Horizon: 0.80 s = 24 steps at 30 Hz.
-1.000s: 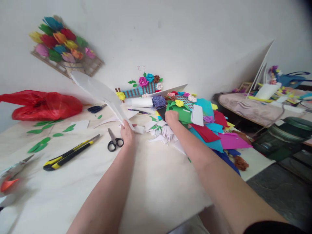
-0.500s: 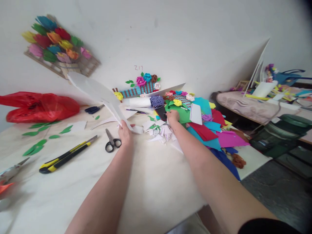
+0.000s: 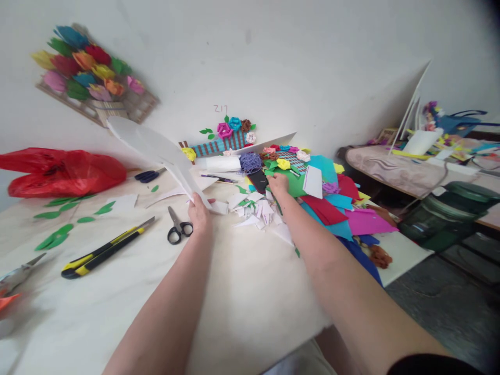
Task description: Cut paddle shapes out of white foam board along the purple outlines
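My left hand point(image 3: 200, 212) is closed on the lower end of a large white sheet point(image 3: 156, 151), which stands tilted up and leans to the left. Black-handled scissors point(image 3: 178, 227) lie just left of that wrist. On the right, my right hand point(image 3: 278, 184) is closed at the green sheets point(image 3: 296, 183), beside a black piece point(image 3: 258, 180); what its fingers grip is too small to make out. Between the two hands is a heap of white and green scraps point(image 3: 261, 209). A green scrap point(image 3: 297, 252) lies against my right forearm.
A yellow-black cutter point(image 3: 107, 249), green leaves point(image 3: 54, 237), a red bag point(image 3: 66, 172) and more scissors point(image 3: 17, 273) lie on the left. Coloured sheets point(image 3: 369, 222) spread to the right. Paper flowers point(image 3: 84, 65) hang on the wall. A green bin point(image 3: 445, 216) stands at the right.
My right hand has shifted slightly over the green sheets. A green scrap now shows beside my right forearm. My left hand keeps its hold on the white sheet.
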Tool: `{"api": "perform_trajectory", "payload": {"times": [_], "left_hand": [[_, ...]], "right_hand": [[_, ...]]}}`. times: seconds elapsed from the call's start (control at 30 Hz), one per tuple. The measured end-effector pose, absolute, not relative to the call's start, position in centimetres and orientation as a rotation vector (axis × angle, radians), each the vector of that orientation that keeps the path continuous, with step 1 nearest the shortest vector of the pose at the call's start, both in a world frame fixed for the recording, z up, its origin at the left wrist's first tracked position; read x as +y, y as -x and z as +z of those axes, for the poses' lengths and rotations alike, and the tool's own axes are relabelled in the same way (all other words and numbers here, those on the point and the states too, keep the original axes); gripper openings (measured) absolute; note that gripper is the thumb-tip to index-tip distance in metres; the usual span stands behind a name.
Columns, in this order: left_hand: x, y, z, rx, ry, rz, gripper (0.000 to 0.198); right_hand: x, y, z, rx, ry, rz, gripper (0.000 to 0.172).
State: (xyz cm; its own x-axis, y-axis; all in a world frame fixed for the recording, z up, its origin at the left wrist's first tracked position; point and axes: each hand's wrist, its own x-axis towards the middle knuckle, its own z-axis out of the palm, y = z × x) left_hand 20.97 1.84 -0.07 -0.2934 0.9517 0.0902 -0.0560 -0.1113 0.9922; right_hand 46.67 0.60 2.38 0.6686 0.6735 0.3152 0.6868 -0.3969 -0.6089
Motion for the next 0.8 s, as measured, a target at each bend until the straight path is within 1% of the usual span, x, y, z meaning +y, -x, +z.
{"api": "perform_trajectory", "payload": {"times": [0.23,0.4,0.47,0.57,0.63,0.7,0.8], "left_hand": [[2.4,-20.9,-0.5,1.224,-1.073,1.511,0.043],[2.3,-20.5,0.6,1.185,-1.063,1.444,0.044],[2.1,-20.2,1.3,1.202,-1.088,1.418,0.045],[2.0,-19.8,2.3,1.202,-1.121,1.359,0.046],[2.1,-19.5,2.7,1.196,-1.135,1.307,0.046],[2.2,-19.2,3.1,1.191,-1.15,1.274,0.044],[2.0,-18.8,3.8,1.23,-1.186,1.25,0.038]], "right_hand": [[-0.7,-45.3,3.1,-1.136,2.124,-0.006,0.025],[-0.9,-44.8,3.5,-1.187,2.214,0.016,0.023],[-0.7,-44.8,3.6,-1.213,2.229,0.03,0.03],[-0.6,-45.1,3.9,-1.16,2.222,0.055,0.053],[-0.7,-45.1,4.1,-1.095,2.225,0.047,0.06],[-1.0,-44.9,4.3,-1.048,2.231,-0.014,0.058],[-1.4,-43.8,4.5,-1.068,2.219,-0.156,0.051]]}}
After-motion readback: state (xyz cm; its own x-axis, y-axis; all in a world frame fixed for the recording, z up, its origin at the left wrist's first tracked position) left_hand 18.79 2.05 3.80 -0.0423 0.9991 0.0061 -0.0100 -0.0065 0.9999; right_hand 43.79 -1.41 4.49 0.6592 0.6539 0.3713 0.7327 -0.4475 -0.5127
